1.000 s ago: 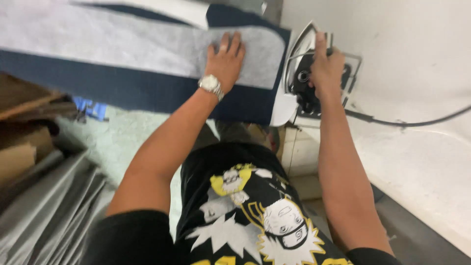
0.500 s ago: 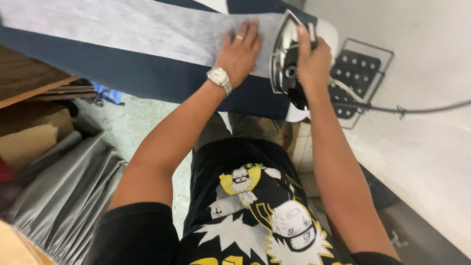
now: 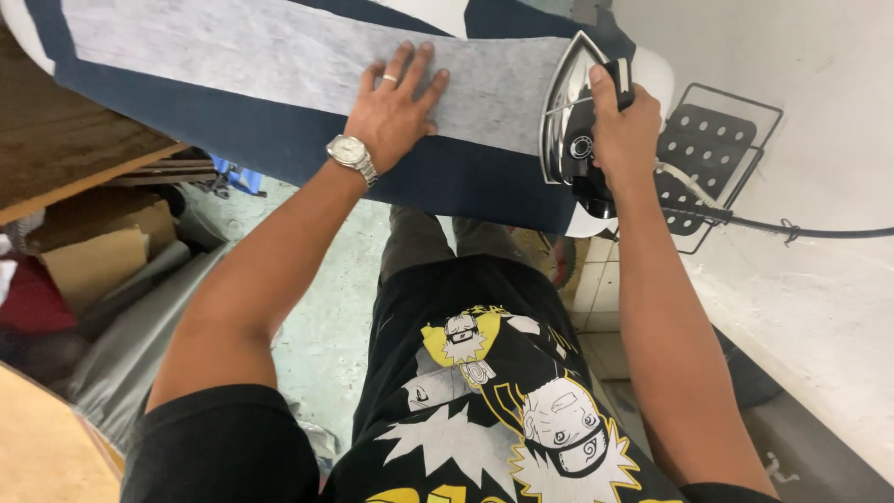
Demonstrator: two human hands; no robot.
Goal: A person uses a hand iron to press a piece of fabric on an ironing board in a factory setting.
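A strip of grey interlining [image 3: 279, 56] lies on a dark navy cloth [image 3: 233, 130] spread over an ironing board. My left hand [image 3: 396, 102], with a ring and a silver wristwatch, presses flat on the grey strip. My right hand [image 3: 619, 130] grips the black handle of a steam iron [image 3: 573, 112]. The iron is tilted on its side at the right end of the strip, its shiny soleplate facing left.
A black perforated iron rest [image 3: 708, 149] sits on the white surface [image 3: 819, 279] at right, and the iron's cord [image 3: 801, 228] runs off to the right. Wooden boards and cardboard [image 3: 84, 251] and grey fabric rolls [image 3: 140, 326] lie at lower left.
My right hand lifted the iron off its black rest and carried it left onto the end of the cloth. My left hand stayed flat on the grey strip.
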